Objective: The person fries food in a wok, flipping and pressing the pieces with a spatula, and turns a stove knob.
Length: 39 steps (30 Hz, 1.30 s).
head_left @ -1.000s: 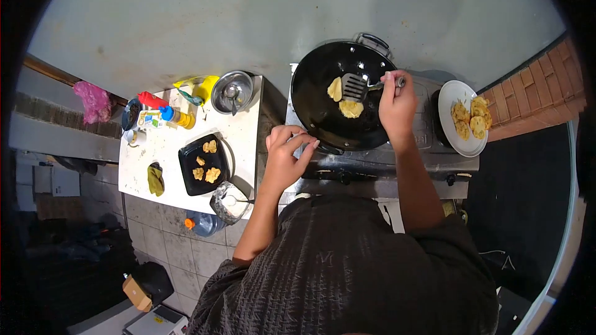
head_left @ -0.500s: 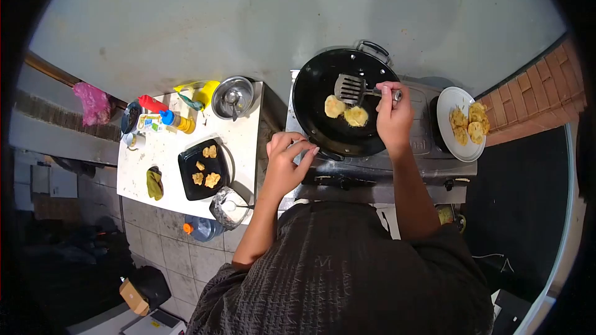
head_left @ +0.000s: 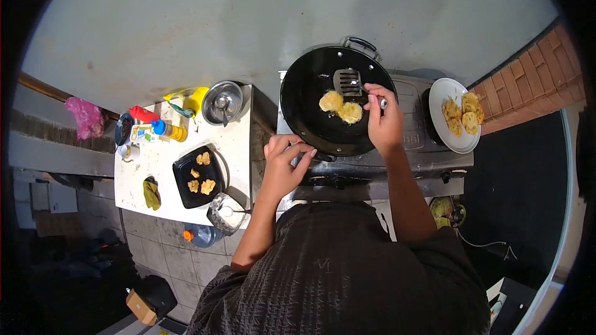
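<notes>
My right hand (head_left: 384,118) grips the handle of a slotted spatula (head_left: 349,82), whose blade is over the inside of a black wok (head_left: 310,125). Two pale golden fritters (head_left: 349,112) lie side by side in the wok, just below the blade. My left hand (head_left: 285,164) is beside the wok's near rim, close to its near handle (head_left: 324,157). Its fingers are curled, with thumb and forefinger pinched together. Whether they hold anything or touch the wok, I cannot tell.
The wok sits on a metal stove (head_left: 403,164). A white plate of fried pieces (head_left: 442,94) stands at right. On the white table (head_left: 133,177) at left are a black tray (head_left: 184,189) with several pieces, a metal bowl (head_left: 208,102), bottles and a flour bag (head_left: 217,217).
The view has shifted, so wok, stove and table appear farther left. The spatula blade still hovers near the fritters. My left hand keeps its pinched shape.
</notes>
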Each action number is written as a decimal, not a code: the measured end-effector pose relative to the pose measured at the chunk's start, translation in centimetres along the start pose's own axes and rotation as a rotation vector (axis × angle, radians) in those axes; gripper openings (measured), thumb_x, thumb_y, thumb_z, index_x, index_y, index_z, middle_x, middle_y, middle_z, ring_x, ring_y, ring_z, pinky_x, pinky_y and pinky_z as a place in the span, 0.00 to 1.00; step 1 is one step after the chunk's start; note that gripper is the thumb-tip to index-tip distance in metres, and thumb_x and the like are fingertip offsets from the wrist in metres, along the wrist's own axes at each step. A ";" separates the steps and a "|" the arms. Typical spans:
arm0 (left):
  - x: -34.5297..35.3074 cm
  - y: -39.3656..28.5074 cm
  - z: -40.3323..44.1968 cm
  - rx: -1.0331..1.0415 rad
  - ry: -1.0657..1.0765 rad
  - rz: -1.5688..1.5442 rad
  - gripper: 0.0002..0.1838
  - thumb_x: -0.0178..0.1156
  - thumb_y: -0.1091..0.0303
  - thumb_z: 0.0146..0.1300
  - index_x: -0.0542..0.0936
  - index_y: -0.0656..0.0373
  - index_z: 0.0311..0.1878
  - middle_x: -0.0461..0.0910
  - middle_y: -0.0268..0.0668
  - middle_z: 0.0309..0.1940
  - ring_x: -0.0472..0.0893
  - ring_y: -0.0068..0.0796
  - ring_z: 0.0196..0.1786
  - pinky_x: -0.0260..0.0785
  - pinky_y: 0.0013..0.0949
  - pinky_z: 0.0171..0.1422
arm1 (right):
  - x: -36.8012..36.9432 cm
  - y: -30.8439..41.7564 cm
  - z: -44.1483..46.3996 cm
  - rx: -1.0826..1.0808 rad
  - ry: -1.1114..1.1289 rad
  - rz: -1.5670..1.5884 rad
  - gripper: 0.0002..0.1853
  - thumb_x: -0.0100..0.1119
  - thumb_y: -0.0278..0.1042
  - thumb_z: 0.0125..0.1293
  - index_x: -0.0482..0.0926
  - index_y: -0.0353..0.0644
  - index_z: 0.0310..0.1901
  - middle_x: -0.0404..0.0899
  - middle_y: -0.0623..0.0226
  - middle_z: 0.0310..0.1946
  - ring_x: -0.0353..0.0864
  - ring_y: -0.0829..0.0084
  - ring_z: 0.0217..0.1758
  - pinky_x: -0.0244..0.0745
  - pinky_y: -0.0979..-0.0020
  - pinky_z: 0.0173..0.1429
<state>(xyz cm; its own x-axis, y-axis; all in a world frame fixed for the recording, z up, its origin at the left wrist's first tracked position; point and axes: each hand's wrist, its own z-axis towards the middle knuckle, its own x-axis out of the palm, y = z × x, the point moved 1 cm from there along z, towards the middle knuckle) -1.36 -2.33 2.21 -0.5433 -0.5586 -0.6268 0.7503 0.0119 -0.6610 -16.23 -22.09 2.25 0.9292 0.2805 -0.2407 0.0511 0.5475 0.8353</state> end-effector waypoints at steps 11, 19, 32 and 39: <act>0.5 -0.1 0.7 0.012 0.034 -0.002 0.05 0.70 0.69 0.56 0.86 0.55 0.36 0.79 0.34 0.40 0.74 0.37 0.50 0.60 0.38 0.55 | -3.4 0.8 -1.1 0.116 -0.039 0.051 0.05 0.52 0.24 0.72 0.75 0.36 0.47 0.83 0.63 0.45 0.77 0.79 0.32 0.75 0.77 0.38; 0.9 -0.2 1.3 0.027 0.027 0.009 0.05 0.70 0.69 0.56 0.86 0.55 0.36 0.79 0.34 0.41 0.74 0.37 0.50 0.60 0.37 0.55 | -3.6 0.9 -2.4 0.139 -0.007 0.039 0.06 0.52 0.24 0.72 0.74 0.36 0.48 0.83 0.62 0.47 0.78 0.79 0.34 0.76 0.76 0.40; 1.1 -0.3 1.1 0.006 0.024 0.019 0.05 0.70 0.69 0.56 0.86 0.55 0.36 0.79 0.34 0.41 0.74 0.37 0.50 0.60 0.37 0.56 | -3.8 0.4 -1.8 0.041 -0.066 0.041 0.07 0.52 0.20 0.71 0.75 0.35 0.48 0.82 0.62 0.50 0.79 0.78 0.38 0.78 0.76 0.41; 1.0 -0.4 0.9 -0.027 0.001 0.022 0.05 0.69 0.70 0.56 0.86 0.55 0.36 0.79 0.34 0.40 0.74 0.37 0.49 0.60 0.37 0.56 | -2.8 -0.1 -2.1 0.010 0.000 0.022 0.06 0.53 0.19 0.69 0.76 0.36 0.46 0.83 0.60 0.49 0.80 0.76 0.36 0.78 0.76 0.40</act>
<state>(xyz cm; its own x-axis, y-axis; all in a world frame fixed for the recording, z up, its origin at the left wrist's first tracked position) -1.86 -3.62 2.24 -0.5267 -0.5572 -0.6419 0.7518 0.0470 -0.6577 -19.59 -21.25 1.84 0.9303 0.2922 -0.2218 0.0342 0.5330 0.8454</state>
